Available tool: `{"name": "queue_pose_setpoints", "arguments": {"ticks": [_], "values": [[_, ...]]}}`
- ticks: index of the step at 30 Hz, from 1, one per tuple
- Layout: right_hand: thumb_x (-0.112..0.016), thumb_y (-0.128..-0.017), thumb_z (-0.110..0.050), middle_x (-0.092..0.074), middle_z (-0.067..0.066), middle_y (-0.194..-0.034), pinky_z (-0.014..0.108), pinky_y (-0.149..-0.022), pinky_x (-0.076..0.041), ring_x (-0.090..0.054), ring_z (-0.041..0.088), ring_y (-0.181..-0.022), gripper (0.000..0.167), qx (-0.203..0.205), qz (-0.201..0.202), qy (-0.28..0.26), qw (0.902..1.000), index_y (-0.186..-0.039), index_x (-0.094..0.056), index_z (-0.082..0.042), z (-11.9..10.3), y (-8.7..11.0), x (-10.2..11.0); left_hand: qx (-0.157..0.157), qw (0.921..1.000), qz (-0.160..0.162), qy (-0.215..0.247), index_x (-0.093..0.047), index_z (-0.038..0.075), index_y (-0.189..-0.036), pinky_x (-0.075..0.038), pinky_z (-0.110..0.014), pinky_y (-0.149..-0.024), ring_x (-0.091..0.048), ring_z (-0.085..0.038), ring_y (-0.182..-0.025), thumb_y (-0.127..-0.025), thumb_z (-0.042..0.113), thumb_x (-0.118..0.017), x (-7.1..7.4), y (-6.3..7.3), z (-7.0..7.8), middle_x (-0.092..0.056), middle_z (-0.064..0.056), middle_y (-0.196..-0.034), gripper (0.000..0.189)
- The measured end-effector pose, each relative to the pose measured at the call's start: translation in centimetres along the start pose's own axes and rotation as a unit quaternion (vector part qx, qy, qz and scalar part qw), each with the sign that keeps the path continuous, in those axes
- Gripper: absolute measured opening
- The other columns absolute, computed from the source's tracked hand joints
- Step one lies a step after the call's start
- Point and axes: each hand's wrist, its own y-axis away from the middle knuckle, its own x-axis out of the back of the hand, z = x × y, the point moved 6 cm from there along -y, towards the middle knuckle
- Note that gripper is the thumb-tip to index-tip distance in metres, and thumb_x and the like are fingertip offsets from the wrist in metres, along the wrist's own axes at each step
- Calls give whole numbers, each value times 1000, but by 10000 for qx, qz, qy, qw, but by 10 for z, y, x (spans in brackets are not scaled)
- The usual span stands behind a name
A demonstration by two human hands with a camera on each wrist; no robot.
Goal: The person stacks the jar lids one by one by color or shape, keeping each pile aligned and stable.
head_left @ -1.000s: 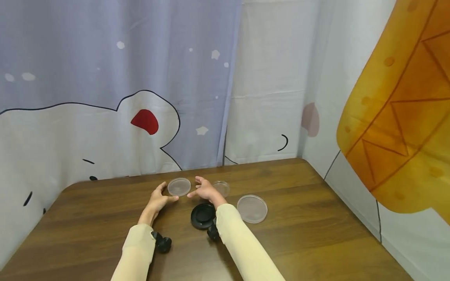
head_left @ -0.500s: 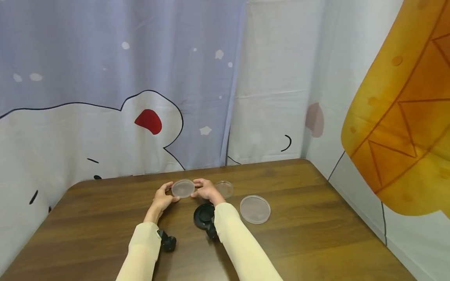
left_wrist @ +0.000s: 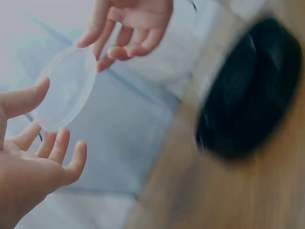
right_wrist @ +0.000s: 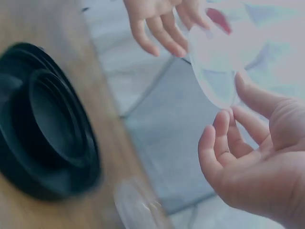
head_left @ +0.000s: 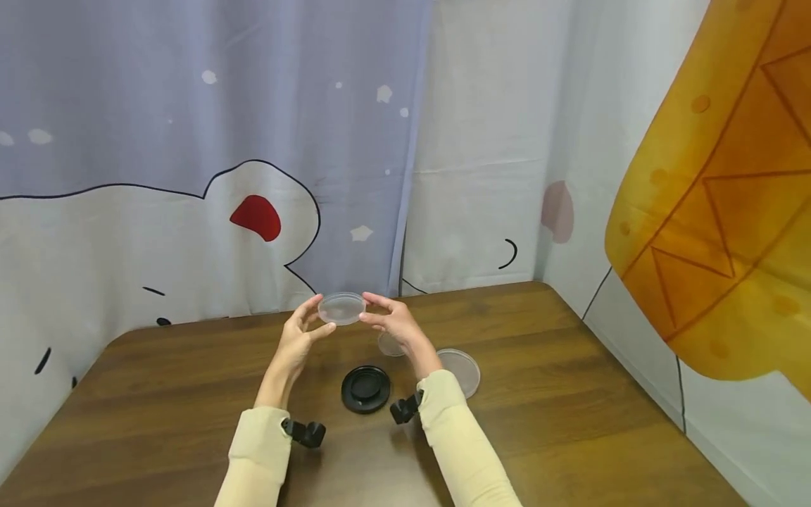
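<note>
The clear disc (head_left: 342,310) has risen off the table (head_left: 570,436) and hangs between both hands. The left hand (head_left: 298,343) pinches its rim between thumb and fingers, the right hand (head_left: 398,324) the opposite side. A black round base (head_left: 366,389) lies below, inside the table's edges; a small clear disc (head_left: 389,344) and a larger clear disc (head_left: 464,370) lie partly hidden.
</note>
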Motion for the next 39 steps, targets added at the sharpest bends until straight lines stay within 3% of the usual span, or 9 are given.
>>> {"name": "queue_pose_setpoints", "arguments": {"ticks": [5, 10, 12, 17, 22, 28, 34, 39], "values": [[-65, -90, -6, -58, 13, -133, 24, -88, -52, -64, 3, -91, 53, 333, -23, -262, 9991, -141, -51, -8, -16, 23, 35, -341, 9925, -401, 1099, -23, 4, -153, -43, -17, -98, -45, -8, -121, -90, -10, -57, -38, 1, 27, -28, -8, -153, 73], [-65, -88, -2, -65, -5, -110, 16, -75, -50, -60, 0, -81, 54, 505, 13, -424, 9978, -140, -51, -3, -20, 41, 62, -374, 9736, -607, 2169, -18, 3, -154, -48, -13, -90, -54, -4, -106, -88, -17, -52, -75, 8, 37, -41, -1, -128, 76], [-65, -88, -2, -64, -11, -105, 15, -73, -49, -59, -1, -81, 54, 554, 0, -476, 9973, -140, -50, 0, -19, 45, 72, -363, 9692, -635, 2351, -18, 4, -154, -49, -14, -89, -57, -4, -103, -88, -17, -52, -88, 10, 38, -45, 0, -123, 77], [-61, -90, 2, -63, -11, -109, 18, -85, -51, -62, 1, -95, 57, 670, -245, -830, 9940, -143, -40, 8, -13, 55, 93, -284, 9714, -547, 2292, -21, 2, -152, -51, -16, -87, -60, -5, -100, -86, -14, -57, -112, 14, 30, -47, -6, -127, 77], [-59, -92, 0, -64, -13, -114, 20, -95, -50, -61, 1, -106, 59, 683, -529, -733, 9936, -145, -34, 11, -2, 65, 122, -67, 9828, -646, 1728, -24, 1, -150, -51, -18, -89, -58, -10, -101, -86, -7, -63, -137, 17, 13, -45, -15, -134, 76], [-60, -93, -4, -63, -17, -117, 24, -97, -48, -61, 1, -110, 59, 438, -813, -87, 9957, -145, -35, 10, 22, 76, 152, 110, 9971, -691, 305, -37, 1, -144, -48, -26, -88, -53, -24, -113, -82, 8, -75, -157, 21, -10, -49, -18, -136, 73], [-61, -93, -6, -63, -13, -120, 37, -106, -45, -59, 5, -113, 61, 45, -1236, 204, 9921, -146, -33, 7, 47, 80, 158, 111, 9962, -604, -610, -47, -2, -132, -34, -27, -73, -40, -20, -91, -75, 7, -81, -159, 27, -27, -50, -12, -108, 67], [-62, -92, -5, -60, -4, -124, 28, -97, -48, -56, 11, -113, 61, -103, -1385, 389, 9895, -146, -36, 6, 59, 80, 159, 246, 9935, -638, -909, -46, 2, -129, -31, -29, -74, -36, -21, -94, -72, 6, -83, -161, 29, -40, -43, -11, -108, 68]]}}
